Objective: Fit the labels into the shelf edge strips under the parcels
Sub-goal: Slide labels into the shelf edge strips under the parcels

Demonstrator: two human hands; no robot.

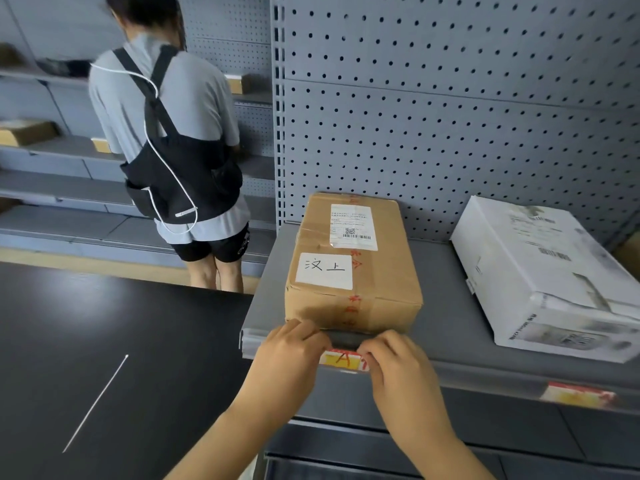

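A brown cardboard parcel [353, 268] with a white handwritten sticker stands on the grey shelf [446, 327]. Below it, a yellow and red label [341, 360] lies against the clear shelf edge strip [485, 379]. My left hand [291, 351] pinches the label's left end and my right hand [398, 362] pinches its right end. Both hands cover the label's ends. A second yellow and red label [578, 396] sits in the strip further right, under a white parcel [550, 278].
A person in a grey shirt and black apron [169, 133] stands at the shelves on the left, back turned. A black surface [104, 358] with a white line lies to my left. A perforated grey back panel [450, 98] rises behind the parcels.
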